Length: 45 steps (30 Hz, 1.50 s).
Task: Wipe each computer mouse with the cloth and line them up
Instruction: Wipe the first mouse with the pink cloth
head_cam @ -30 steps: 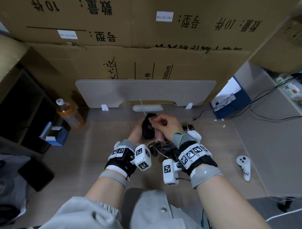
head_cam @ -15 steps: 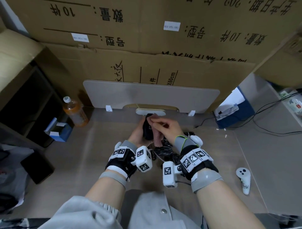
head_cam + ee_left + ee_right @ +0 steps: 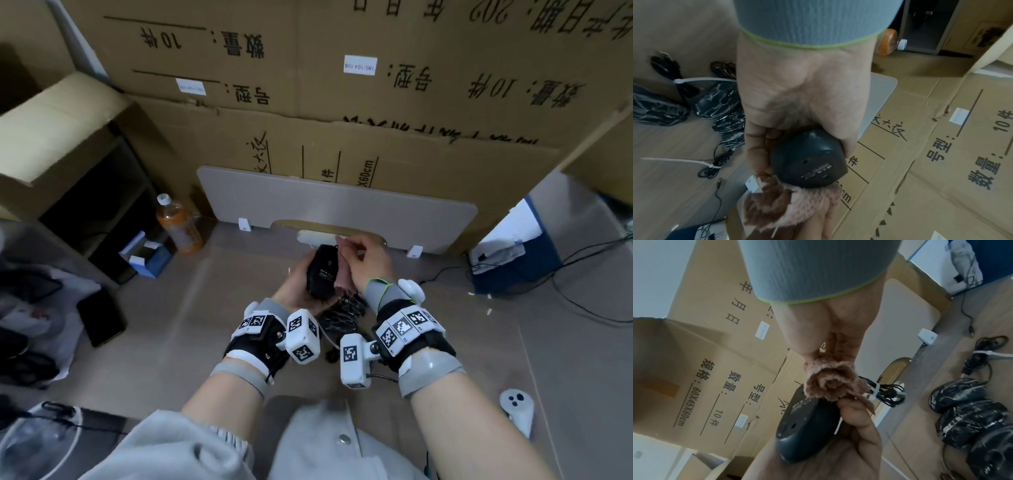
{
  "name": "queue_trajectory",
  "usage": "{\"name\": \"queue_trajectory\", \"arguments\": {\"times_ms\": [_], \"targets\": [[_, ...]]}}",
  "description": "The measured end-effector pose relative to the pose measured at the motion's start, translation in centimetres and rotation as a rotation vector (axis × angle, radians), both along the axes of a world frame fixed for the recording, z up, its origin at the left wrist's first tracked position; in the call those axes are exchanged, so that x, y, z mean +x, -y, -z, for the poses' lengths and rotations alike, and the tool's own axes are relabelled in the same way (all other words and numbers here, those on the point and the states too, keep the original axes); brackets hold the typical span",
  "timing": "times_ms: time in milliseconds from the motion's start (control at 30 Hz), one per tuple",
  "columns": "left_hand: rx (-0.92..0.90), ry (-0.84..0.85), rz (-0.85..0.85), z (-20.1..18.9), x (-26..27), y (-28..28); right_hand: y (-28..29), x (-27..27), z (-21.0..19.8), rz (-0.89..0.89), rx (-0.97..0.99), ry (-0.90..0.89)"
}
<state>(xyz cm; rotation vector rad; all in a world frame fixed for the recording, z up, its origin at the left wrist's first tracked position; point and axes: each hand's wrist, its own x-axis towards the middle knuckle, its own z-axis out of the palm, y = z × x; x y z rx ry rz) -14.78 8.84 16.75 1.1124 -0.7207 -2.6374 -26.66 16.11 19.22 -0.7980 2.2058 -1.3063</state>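
My left hand [image 3: 298,284] grips a black computer mouse [image 3: 321,270] above the table, its flat underside turned up toward me [image 3: 809,160] [image 3: 807,423]. My right hand [image 3: 366,260] pinches a fluffy pink-brown cloth [image 3: 343,274] bunched against the mouse's right side [image 3: 830,382] [image 3: 789,203]. The mouse's bundled cable [image 3: 885,392] hangs tied with a white zip tie beyond the cloth. Several more mice in crinkled plastic wrap [image 3: 342,311] lie on the table under my wrists [image 3: 715,100] [image 3: 966,415].
An orange drink bottle [image 3: 178,226] and a small blue box [image 3: 149,257] stand at the back left. A grey board [image 3: 342,202] leans against cardboard boxes [image 3: 342,85] behind. A blue bin [image 3: 513,260] with cables sits right, a white controller [image 3: 517,409] near right, a black phone [image 3: 101,317] left.
Both hands have stayed together with the mouse and cloth. The mouse is turned so more of its flat underside shows, with the cloth now along its right side.
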Motion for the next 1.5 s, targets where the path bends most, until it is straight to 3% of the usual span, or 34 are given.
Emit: {"name": "queue_trajectory", "arguments": {"times_ms": [133, 267, 333, 500, 667, 733, 833, 933, 1067, 1133, 1233, 1367, 1500], "targets": [[-0.103, -0.019, -0.083, 0.8, -1.0, -2.0, -1.7, -1.0, 0.7, -0.05, -0.151, 0.071], [-0.115, -0.038, -0.247, 1.0, -1.7, -3.6, -3.1, -1.3, 0.1, -0.448, -0.116, 0.106], [-0.144, -0.025, -0.283, 1.2, -1.6, -3.8, -3.2, -1.5, 0.2, -0.538, -0.059, 0.068], [-0.174, 0.005, -0.19, 1.9, -0.6, -3.9, -1.6, -1.8, 1.6, -0.306, -0.148, 0.017], [-0.257, 0.061, -0.161, 2.5, -0.1, -2.4, -0.4, -3.1, 2.3, -0.156, -0.167, 0.105], [-0.321, 0.11, -0.181, 2.5, 0.4, -1.7, -0.1, -3.2, 2.7, -0.104, -0.177, 0.22], [-0.488, 0.172, -0.174, 2.3, 0.6, -0.8, 0.5, -3.3, 2.6, -0.102, -0.17, 0.388], [-0.693, 0.287, -0.203, 2.6, 0.4, 0.0, 0.6, -3.1, 1.3, -0.146, -0.098, 0.376], [-0.831, 0.263, -0.094, 2.3, 0.0, 0.5, 0.5, -3.0, 0.9, -0.21, -0.103, 0.324], [-0.658, 0.18, -0.035, 1.9, -0.6, 0.6, 0.7, -3.3, 1.5, -0.152, -0.093, 0.225], [-0.402, -0.016, 0.032, 1.1, -1.1, 0.4, 0.6, -3.9, 2.3, -0.084, -0.13, 0.248], [-0.082, 0.011, -0.13, 0.7, -1.4, -0.9, -0.3, -3.2, 1.6, -0.077, -0.184, 0.211], [0.018, 0.019, -0.154, 1.2, -0.8, -1.0, -1.0, -2.6, 2.0, -0.126, -0.21, 0.267]]}}
